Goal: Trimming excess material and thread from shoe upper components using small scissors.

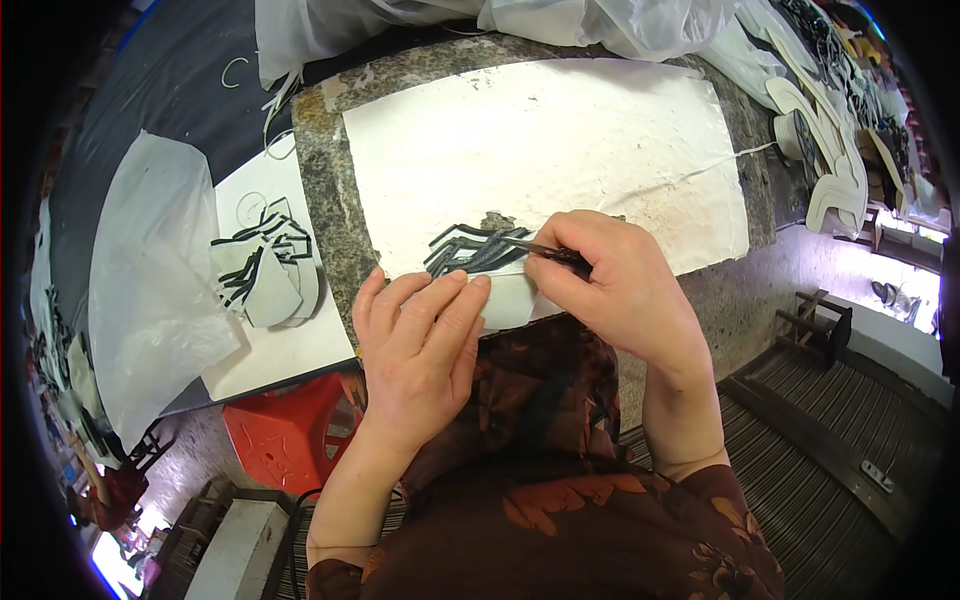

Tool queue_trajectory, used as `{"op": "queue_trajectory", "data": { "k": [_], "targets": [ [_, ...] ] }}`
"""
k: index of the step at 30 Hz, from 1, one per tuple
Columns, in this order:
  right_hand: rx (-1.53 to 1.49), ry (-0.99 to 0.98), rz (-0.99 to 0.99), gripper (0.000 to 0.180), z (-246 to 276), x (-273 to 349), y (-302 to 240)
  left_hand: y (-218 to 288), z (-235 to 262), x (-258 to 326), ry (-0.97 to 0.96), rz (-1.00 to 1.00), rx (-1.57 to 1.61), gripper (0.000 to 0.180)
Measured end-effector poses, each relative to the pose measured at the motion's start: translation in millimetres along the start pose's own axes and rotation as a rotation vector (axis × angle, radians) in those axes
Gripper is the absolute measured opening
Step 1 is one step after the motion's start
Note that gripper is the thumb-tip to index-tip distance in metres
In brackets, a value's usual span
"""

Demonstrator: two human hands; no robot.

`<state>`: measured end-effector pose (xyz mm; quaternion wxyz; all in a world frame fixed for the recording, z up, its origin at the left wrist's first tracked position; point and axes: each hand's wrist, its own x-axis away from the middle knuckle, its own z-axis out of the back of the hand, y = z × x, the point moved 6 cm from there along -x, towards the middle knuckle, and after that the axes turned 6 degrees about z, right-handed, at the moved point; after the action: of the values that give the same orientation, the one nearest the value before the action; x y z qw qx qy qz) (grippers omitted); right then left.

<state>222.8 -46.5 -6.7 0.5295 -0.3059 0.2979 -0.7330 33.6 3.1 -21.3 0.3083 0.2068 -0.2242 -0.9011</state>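
Observation:
A light grey-green sheet piece with dark strips (478,251) lies at the near edge of a white board (540,130). My left hand (420,322) rests flat on its left part, fingers stretched out and fingertips pressing near the dark strips. In a pinch, my right hand (610,280) holds a slim dark pointed tool (545,248); its tip touches or hovers just over the strips' right end. Fingers hide most of the tool, so its exact kind cannot be told.
Similar strip-edged pieces (262,270) are piled on a white sheet (235,370) at left, beside clear plastic (155,290). A cord spool (790,135) and curved pale cut-outs (840,200) sit at far right. Below the table's left side stands a red stool (285,435).

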Motion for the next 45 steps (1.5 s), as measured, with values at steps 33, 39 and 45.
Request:
{"op": "queue_trajectory", "data": {
  "k": [33, 39, 45],
  "targets": [
    [-0.113, 0.059, -0.031, 0.019, 15.3, -2.6, 22.1, 22.4, 6.5, -21.9, -0.265, 0.040, -0.105, 0.060],
    [-0.131, 0.071, -0.047, 0.020, 12.1, -2.4, 30.2, 25.4, 6.3, -25.6, -0.300, 0.043, -0.122, 0.061],
    [-0.265, 0.015, -0.199, 0.022, 6.3, 0.4, 39.7, 26.5, 5.0, -26.0, -0.303, 0.077, -0.097, 0.058]
  ]
}}
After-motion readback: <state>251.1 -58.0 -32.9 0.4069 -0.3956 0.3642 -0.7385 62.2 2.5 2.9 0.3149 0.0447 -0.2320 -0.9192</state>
